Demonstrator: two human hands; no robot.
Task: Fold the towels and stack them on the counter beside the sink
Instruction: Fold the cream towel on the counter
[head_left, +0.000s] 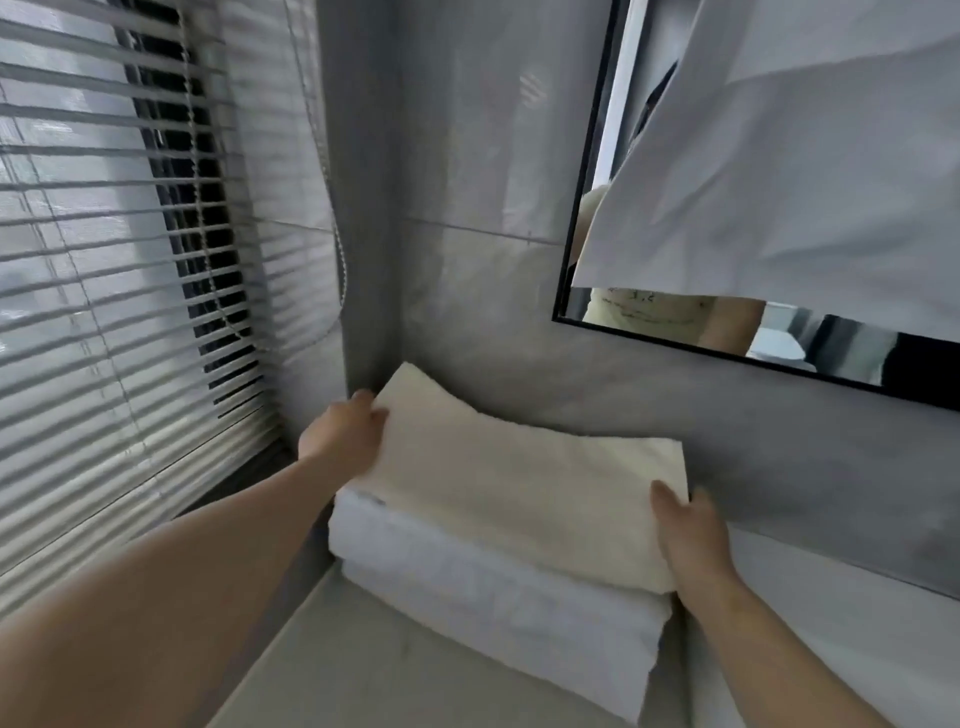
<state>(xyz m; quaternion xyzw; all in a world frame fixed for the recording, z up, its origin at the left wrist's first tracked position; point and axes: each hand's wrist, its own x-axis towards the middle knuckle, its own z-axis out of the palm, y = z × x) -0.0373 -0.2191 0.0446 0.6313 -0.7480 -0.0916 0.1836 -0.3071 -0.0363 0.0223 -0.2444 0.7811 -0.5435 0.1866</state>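
Cream terry: one cream towel (509, 488) lies atop two folded white towels (467, 587), three stacked in the far left corner of the tabletop (363, 665). The left grip (340, 431) clasps the cream towel's far left end. The right grip (685, 530) pinches its right edge, thumb on top.

The pale worktop (363, 670) meets the grey wall (779, 447) at the corner. A thick folded white towel (519, 629) lies directly on it, near that wall.

slatted window blinds (130, 260), black-framed mirror (576, 249), white cloth (805, 156)
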